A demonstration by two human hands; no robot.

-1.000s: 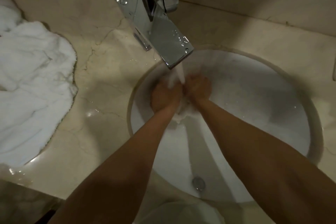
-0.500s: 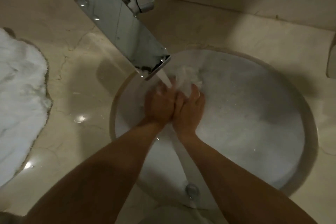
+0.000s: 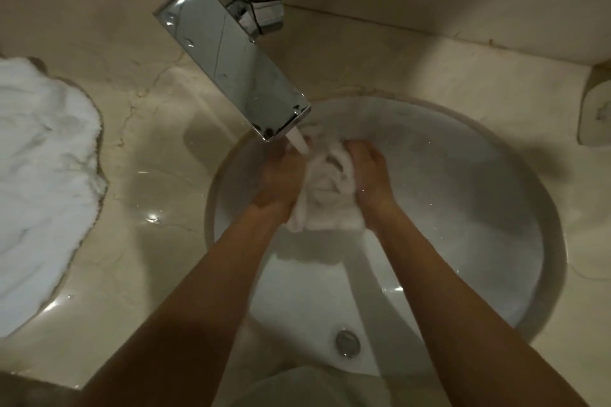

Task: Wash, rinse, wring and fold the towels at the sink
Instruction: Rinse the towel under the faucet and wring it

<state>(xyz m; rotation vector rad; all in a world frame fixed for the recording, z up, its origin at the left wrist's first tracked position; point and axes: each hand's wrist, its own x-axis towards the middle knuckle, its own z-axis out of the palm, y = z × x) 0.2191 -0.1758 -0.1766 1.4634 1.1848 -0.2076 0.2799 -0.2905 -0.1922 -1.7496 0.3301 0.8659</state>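
Off to my left a heap of white towels point(image 3: 43, 182) lies on the marble worktop point(image 3: 158, 241), well apart from the basin and reaching close to the worktop's front edge; I judge them soft and easy to gather from any fold. Next comes the chrome tap point(image 3: 231, 59), whose flat spout reaches out over the sink point(image 3: 549, 241) and pours a stream point(image 3: 299, 142) just beside my left hand point(image 3: 281, 180). That hand presses against the left side of the bunched white towel point(image 3: 325, 195), though the blur keeps me from telling how far its fingers curl. The towel hangs between both hands over the upper half of the bowl, under the running water; soaked like this I expect it to be heavy, limp and dripping, not slippery, best taken by a full handful of its bulk, never by a loose corner. My right hand point(image 3: 370, 175) has its fingers point(image 3: 355, 150) curled over the top of the bundle, gripping it. The spout's hard corner sits close above my knuckles, so lifting room is tight there; the open bowl toward the drain point(image 3: 347, 342) and to the right gives space for wringing.
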